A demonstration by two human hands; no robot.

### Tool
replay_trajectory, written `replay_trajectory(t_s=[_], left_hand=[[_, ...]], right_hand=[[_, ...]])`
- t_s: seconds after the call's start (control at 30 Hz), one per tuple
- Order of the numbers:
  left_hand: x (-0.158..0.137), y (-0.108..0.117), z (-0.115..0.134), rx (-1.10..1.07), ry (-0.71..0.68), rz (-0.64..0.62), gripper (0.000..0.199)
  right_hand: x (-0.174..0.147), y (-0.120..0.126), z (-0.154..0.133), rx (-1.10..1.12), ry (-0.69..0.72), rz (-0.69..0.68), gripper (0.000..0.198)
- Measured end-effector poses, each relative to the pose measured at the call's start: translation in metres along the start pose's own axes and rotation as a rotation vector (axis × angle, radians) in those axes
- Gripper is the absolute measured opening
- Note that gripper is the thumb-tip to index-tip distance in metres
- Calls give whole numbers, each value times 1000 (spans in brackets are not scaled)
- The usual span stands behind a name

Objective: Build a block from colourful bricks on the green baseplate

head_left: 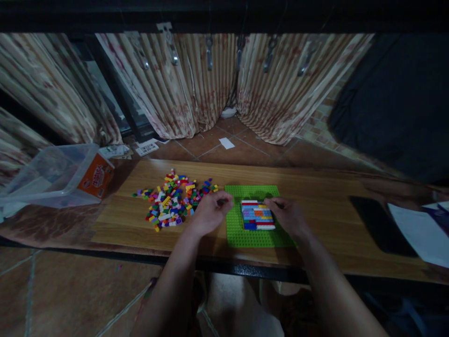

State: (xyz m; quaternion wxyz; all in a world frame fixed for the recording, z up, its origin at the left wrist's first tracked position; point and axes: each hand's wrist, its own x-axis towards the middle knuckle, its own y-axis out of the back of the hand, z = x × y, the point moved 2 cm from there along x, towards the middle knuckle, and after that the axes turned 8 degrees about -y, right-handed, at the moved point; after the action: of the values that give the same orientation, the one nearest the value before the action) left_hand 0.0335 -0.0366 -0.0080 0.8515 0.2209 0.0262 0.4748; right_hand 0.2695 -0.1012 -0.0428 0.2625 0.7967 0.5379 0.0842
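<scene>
A green studded baseplate (235, 236) lies on the wooden board, and on it sits a rectangular block of toy bricks (258, 216) in rows of red, white, blue, orange and yellow. My left hand (211, 211) hovers by the plate's left edge, its fingers curled in a pinch; whatever they may hold is too small to tell. At the block's upper right corner is my right hand (288, 214), with thumb and fingers pressed together; what lies between them is hidden. To the left of my left hand spreads a loose heap of small coloured bricks (170, 203).
A clear plastic tub (52, 173) with an orange label stands at the far left. On the right lie a dark flat panel (379, 224) and white paper (417, 234). The wooden board (119, 220) ends at a dark front edge. Curtains (206, 89) hang behind.
</scene>
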Motion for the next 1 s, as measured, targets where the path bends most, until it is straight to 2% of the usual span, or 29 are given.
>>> replay_trajectory(t_s=[0.23, 0.53, 0.7, 0.87, 1.0], left_hand=[[-2, -23, 14, 244, 76, -3, 19], [-4, -27, 12, 402, 16, -50, 23], [-5, -31, 14, 420, -15, -44, 22], [-2, -40, 19, 440, -123, 22, 23], [1, -51, 24, 504, -229, -14, 27]], right_hand=[[0, 0, -4, 118, -70, -42, 28], [5, 3, -8, 105, -137, -66, 25], [6, 2, -8, 109, -145, -62, 27], [3, 2, -4, 137, -137, -77, 33], [1, 5, -2, 186, -153, -68, 31]])
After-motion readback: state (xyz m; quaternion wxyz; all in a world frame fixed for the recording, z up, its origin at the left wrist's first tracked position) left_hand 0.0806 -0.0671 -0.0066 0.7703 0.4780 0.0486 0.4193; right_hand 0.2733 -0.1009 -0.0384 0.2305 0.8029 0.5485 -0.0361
